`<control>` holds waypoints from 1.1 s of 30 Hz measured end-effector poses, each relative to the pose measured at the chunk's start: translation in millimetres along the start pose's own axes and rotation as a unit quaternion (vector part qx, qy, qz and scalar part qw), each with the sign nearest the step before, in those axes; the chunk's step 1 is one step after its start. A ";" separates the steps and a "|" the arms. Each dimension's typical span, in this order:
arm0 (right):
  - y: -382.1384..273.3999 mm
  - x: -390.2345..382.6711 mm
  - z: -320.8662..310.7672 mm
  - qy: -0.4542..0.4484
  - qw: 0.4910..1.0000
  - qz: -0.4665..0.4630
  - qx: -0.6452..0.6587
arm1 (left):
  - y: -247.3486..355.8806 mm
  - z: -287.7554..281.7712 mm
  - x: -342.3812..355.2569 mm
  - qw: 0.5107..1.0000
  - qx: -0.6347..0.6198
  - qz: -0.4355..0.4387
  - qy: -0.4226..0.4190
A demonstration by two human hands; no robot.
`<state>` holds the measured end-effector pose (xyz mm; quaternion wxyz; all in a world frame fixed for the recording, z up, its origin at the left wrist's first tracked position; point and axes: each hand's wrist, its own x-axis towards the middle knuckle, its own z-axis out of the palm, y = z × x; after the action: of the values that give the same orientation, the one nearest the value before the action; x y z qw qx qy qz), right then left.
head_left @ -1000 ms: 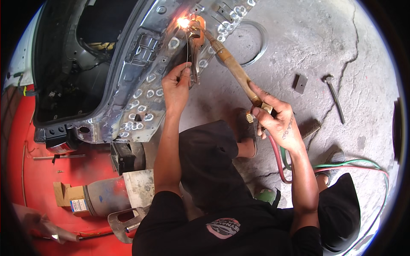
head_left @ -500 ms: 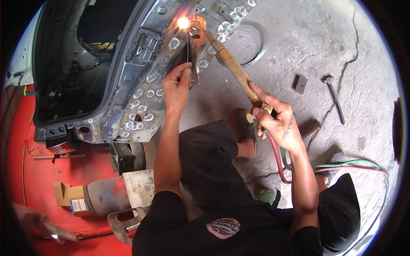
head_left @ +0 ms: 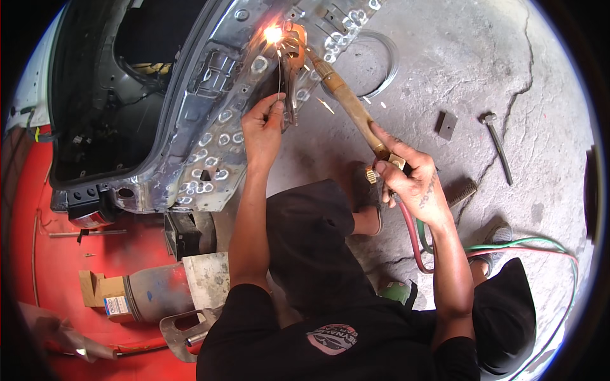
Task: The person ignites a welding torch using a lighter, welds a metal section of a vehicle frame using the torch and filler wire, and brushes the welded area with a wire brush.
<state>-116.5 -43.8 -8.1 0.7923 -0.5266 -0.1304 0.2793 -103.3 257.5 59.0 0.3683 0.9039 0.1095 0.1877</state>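
Observation:
My right hand (head_left: 408, 181) is closed round the valve end of a brass gas welding torch (head_left: 349, 105). The torch slants up and left, and its tip meets a bright flame (head_left: 273, 33) on the bare metal car body panel (head_left: 213, 143). In my left hand (head_left: 262, 127) a thin metal filler rod (head_left: 279, 73) is pinched upright, its far end reaching the flame. Sparks scatter around the torch. Right beside the flame, an orange-coloured piece of metal (head_left: 296, 47) sits on the panel. Ringed spot marks dot the panel's surface.
On the concrete floor lie a coil of wire (head_left: 387, 63), a dark metal block (head_left: 447, 125), a hammer (head_left: 499, 149) and a wire brush (head_left: 462, 193). Red and green hoses (head_left: 527, 244) trail right from the torch. A clamp (head_left: 181, 333) and a grey cylinder (head_left: 162, 292) lie at lower left.
More sparks fly now, some falling past the torch toward the floor. Both hands, the torch and the rod stay nearly where they were.

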 end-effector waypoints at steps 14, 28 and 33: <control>0.6 -0.1 -0.4 -0.002 1.000 0.007 0.000 | 1.6 1.4 1.0 1.000 -0.002 -0.005 0.002; -0.6 0.1 -0.2 0.006 1.000 0.004 -0.008 | 0.8 2.5 2.4 1.000 -0.006 -0.001 0.003; 0.2 0.3 0.2 0.004 1.000 0.003 -0.006 | 0.6 3.5 2.6 1.000 -0.009 -0.007 0.003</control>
<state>-116.4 -43.4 -8.1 0.7887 -0.5329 -0.1272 0.2789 -99.5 255.7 57.8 0.3774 0.8993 0.1154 0.1886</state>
